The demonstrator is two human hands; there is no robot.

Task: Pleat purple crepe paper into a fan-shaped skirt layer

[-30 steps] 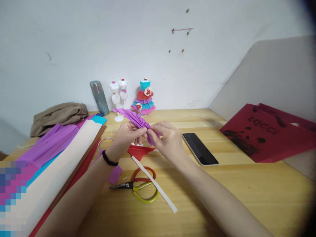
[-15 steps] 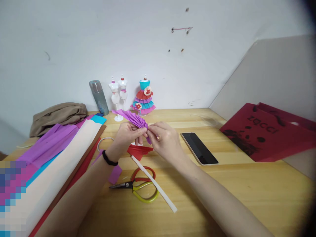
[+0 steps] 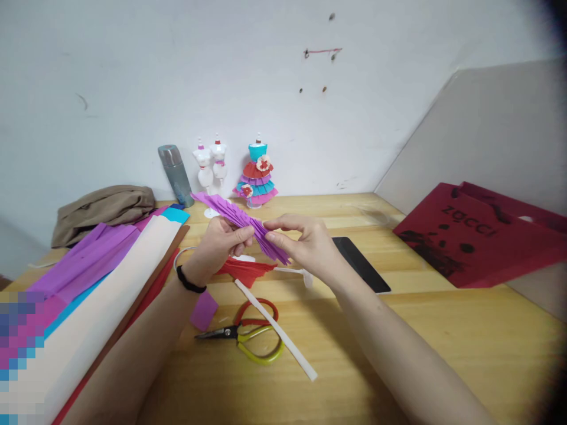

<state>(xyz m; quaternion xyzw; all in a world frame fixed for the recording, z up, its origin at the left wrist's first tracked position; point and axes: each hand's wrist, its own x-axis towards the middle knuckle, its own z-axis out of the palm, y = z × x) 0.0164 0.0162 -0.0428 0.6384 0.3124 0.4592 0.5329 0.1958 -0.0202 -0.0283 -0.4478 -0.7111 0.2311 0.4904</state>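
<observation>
One pleated purple paper strip [image 3: 240,218], held up beyond the scissors [image 3: 234,332]: left hand [image 3: 225,241] pinching its middle, right hand [image 3: 310,242] pinching nearer one end. Red pleated paper [image 3: 248,270], just beyond the scissors.

Reads "zqcci" in dark lettering [image 3: 470,221] on the upper part of a broad, red, flat-sided, paper-like bag [image 3: 500,248] at the right side of the wooden table [image 3: 398,366]. Hard to settle at the second letter, between "q" and "a". Slopes downward to the right in a single line, just above dark printed blotches [image 3: 466,247] on the same face.
</observation>
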